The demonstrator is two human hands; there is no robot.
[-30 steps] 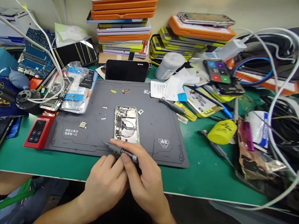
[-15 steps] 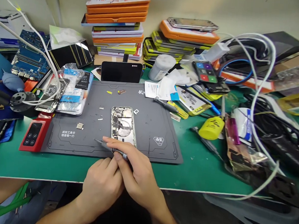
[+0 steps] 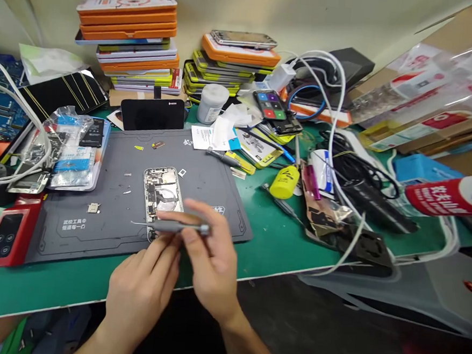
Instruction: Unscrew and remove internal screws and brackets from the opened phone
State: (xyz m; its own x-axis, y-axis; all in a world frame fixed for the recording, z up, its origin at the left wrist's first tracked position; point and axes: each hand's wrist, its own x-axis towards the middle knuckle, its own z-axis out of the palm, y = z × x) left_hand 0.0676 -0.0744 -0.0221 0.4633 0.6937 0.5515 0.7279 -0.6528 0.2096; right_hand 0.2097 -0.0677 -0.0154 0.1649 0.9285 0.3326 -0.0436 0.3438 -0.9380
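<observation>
My right hand (image 3: 215, 267) grips a grey precision screwdriver (image 3: 171, 226), which lies nearly level with its thin tip to the left. Below it, my left hand (image 3: 142, 281) is closed with fingers bent together; what they hold, if anything, is hidden. Both hands are at the near end of an opened phone (image 3: 164, 196), its inner boards showing, on the dark grey work mat (image 3: 112, 152). To the phone's left lies a small metal part (image 3: 94, 207), and a small white frame-like piece (image 3: 182, 172) rests by its upper right corner.
A red control unit (image 3: 12, 231) is at the mat's left end. Behind stand a dark upright screen (image 3: 152, 114) and stacked orange cases (image 3: 127, 26). At right are a yellow-capped container (image 3: 284, 181), another grey screwdriver (image 3: 286, 206), white cables (image 3: 340, 98) and a red-labelled bottle (image 3: 448, 194).
The view has swung to the right, bringing the bottle into sight. The screwdriver has turned to lie flatter, and my right hand's fingers have lifted and spread somewhat around its handle.
</observation>
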